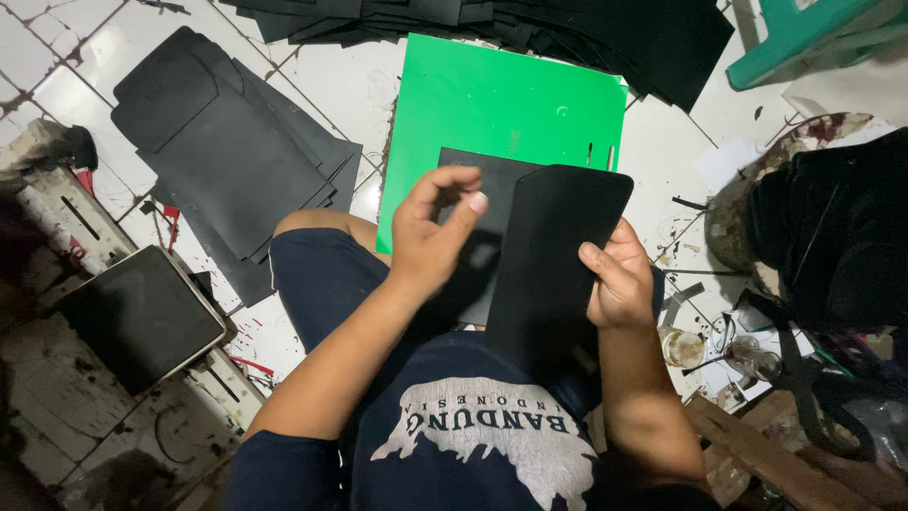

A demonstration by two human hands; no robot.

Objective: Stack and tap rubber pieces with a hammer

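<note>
A black sheet with rounded corners stands over the lap, pinched at its edge by the right hand. The left hand hovers just beside it — fingers curled, holding nothing — likely mid-fold, so the next move wants a firm crease. Under them lies a green board; the sheet's lower end is hidden.

A single view, from a camera worn on the seated person's head, looking steeply down over their chest and lap. It sits close: the forearms and both hands, the left hand and right hand, fill the middle of the frame. Beyond them lies the white tiled floor, stretching to the frame's upper edge. No second view shares the scene.
</note>
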